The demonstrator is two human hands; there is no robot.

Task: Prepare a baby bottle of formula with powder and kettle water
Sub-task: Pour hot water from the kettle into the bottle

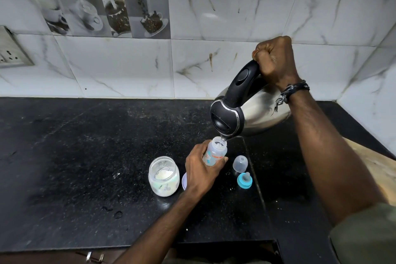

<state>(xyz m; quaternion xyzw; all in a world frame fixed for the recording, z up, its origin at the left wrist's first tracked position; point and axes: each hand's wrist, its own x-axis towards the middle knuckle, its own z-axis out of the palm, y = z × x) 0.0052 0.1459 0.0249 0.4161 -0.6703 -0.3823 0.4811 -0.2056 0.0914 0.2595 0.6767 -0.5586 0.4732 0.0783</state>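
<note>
- Black countertop (85, 156) under us, powder jar (164, 176) just left of the bottle (215, 153).
- Our left hand (201, 169) wraps the bottle, tilted mouth-up toward the spout.
- Right of it, our right hand (273, 60) grips the kettle (252, 109) handle, spout right over the mouth.

A black speckled stone countertop (85, 146) runs along a wall of white marble-look tiles (246, 6) with grey and brown veins, meeting a second tiled wall at the right corner. A panel of decorative coffee-cup tiles (102, 4) sits upper left, with a switch socket plate (10, 51) at the left edge. A pale wooden surface (377, 167) borders the counter on the right
</note>
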